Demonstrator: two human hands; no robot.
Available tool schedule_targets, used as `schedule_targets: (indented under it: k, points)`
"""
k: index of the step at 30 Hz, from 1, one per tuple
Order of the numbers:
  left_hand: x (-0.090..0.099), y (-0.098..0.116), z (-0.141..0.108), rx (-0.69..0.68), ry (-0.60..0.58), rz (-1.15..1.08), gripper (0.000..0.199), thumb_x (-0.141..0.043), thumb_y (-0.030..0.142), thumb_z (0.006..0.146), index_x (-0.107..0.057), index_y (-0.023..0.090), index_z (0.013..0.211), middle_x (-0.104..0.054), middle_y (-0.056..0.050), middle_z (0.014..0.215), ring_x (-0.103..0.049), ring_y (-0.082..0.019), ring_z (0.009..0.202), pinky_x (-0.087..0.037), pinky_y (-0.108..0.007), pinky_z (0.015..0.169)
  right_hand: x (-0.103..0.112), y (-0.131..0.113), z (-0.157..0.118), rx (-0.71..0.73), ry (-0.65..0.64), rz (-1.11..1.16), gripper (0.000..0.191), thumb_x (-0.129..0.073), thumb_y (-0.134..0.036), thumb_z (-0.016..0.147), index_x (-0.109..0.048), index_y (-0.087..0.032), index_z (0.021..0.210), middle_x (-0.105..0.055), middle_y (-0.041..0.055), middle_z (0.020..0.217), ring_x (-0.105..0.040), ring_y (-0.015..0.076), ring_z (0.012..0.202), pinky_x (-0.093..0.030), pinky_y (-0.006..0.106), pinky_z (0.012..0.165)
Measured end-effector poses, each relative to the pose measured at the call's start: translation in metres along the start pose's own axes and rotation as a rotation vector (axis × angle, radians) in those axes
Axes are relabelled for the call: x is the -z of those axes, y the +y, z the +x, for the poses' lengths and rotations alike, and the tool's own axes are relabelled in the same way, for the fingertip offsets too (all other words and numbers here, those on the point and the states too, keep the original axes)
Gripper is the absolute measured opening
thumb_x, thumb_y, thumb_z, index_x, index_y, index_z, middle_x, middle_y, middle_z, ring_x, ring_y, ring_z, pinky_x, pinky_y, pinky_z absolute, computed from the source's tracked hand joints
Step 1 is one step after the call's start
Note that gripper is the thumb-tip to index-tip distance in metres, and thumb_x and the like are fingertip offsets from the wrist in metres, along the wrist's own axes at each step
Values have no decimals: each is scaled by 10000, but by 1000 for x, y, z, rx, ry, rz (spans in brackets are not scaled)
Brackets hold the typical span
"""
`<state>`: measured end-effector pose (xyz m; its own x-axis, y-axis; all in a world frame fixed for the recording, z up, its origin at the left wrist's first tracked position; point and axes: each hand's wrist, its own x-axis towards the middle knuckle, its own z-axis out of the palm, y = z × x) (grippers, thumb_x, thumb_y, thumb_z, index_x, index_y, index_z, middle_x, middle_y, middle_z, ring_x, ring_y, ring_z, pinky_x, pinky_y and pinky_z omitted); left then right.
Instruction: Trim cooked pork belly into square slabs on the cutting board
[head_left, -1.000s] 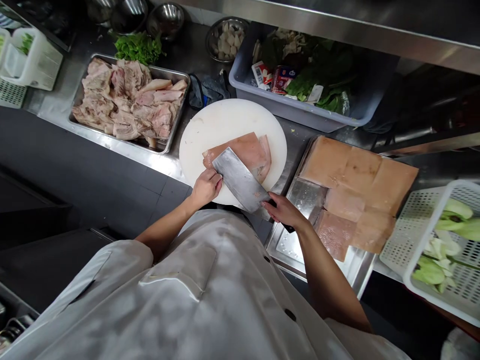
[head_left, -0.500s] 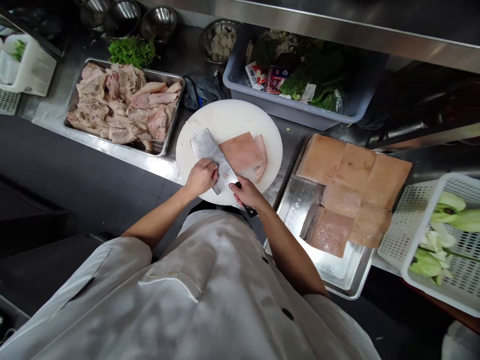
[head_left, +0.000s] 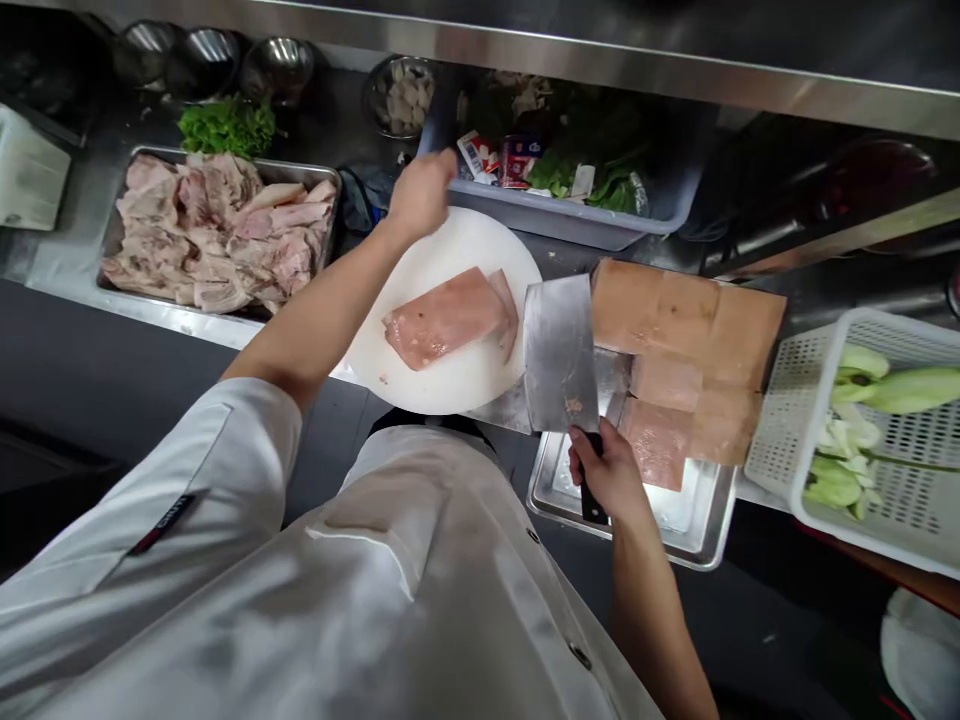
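As right hand (head_left: 616,472) clasps cleaver (head_left: 559,350) | its long axis points forward | left hand (head_left: 421,195): grip unclear

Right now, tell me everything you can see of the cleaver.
The cleaver has a broad, grey, metal-looking blade with tan residue near its black handle. The right hand is closed around the handle, the blade pointing away from the wearer. In view, it overlaps the white board's right edge and part of the metal tray; whether it touches either is unclear.
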<state>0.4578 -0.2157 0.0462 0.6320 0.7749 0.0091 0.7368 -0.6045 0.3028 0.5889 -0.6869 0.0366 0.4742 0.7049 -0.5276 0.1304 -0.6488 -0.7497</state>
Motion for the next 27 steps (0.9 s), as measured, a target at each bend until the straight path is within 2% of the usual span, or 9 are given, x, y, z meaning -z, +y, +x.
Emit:
schedule_targets:
  k: [2, 4, 7, 9, 12, 16, 20, 24, 27]
  points:
    - [-21, -31, -45, -75, 3, -83, 405, -568, 80, 928, -618, 144, 1325, -695, -77, 1252, -603, -174, 1089, -469, -358, 986, -10, 9, -11, -30, -30, 62, 406, -591, -642, 944, -491, -251, 900, -560, -72, 567, -526, 131, 436, -437, 247, 457]
    - [-37, -51, -86, -24, -10, -100, 334, -539, 129, 903, -685, 121, 1204, -715, -118, 1191, -637, -216, 1046, -478, -383, 976, -20, 10, -15, -36, -29, 76, 401, -584, -638, 946, -490, -252, 896, -553, -74, 547, -530, 132, 442, -432, 242, 470]
    - [-51, -54, -120, 31, -130, -121, 296, -527, 306, 925, -737, 143, 1055, -741, -126, 1063, -678, -258, 969, -493, -391, 930, -26, 2, -17, -29, 29, 4, 394, -547, -634, 954, -481, -254, 871, -547, -70, 510, -535, 135, 443, -434, 243, 496]
    - [-56, -41, -121, 16, -290, -164, 375, -555, 467, 924, -741, 172, 1060, -750, -105, 1046, -689, -271, 973, -499, -372, 890, -25, -2, -20, -30, 47, -42, 401, -528, -644, 950, -471, -258, 859, -548, -66, 503, -540, 141, 439, -441, 250, 503]
    - [-58, -19, -103, 41, -519, -274, 531, -698, 612, 807, -732, 185, 1122, -758, -90, 1082, -696, -281, 1011, -508, -339, 846, -21, -1, -33, -70, 22, -98, 413, -533, -670, 917, -481, -262, 886, -554, -64, 516, -560, 165, 426, -439, 269, 473]
    - [-57, -12, -86, 189, -721, -590, 623, -878, 493, 648, -724, 150, 1145, -776, -101, 1016, -724, -284, 961, -541, -360, 838, -31, 6, -57, -113, -6, -191, 321, -507, -580, 932, -504, -259, 931, -598, -39, 580, -586, 190, 434, -438, 292, 483]
    - [-59, -26, -89, 244, -980, -999, 547, -933, 331, 591, -724, 159, 1065, -780, -106, 966, -754, -318, 959, -589, -421, 849, -67, -3, -67, -52, 68, -426, 199, -450, -398, 980, -547, -224, 965, -667, 42, 677, -655, 241, 583, -391, 311, 561]
    - [-62, -42, -107, 244, -887, -1281, 714, -962, 161, 539, -661, 185, 1186, -759, -117, 1153, -751, -303, 1041, -621, -412, 879, -105, -31, -56, -36, -2, -651, 170, -459, -285, 1031, -591, -177, 1036, -725, 102, 821, -697, 266, 733, -355, 307, 608]
    - [-61, -58, -138, 375, -742, -1501, 716, -947, 135, 579, -644, 196, 1226, -759, -104, 1191, -753, -277, 1034, -627, -395, 897, -124, -64, -33, -15, -85, -767, 173, -461, -249, 1066, -596, -157, 1122, -749, 121, 933, -713, 259, 819, -380, 298, 651]
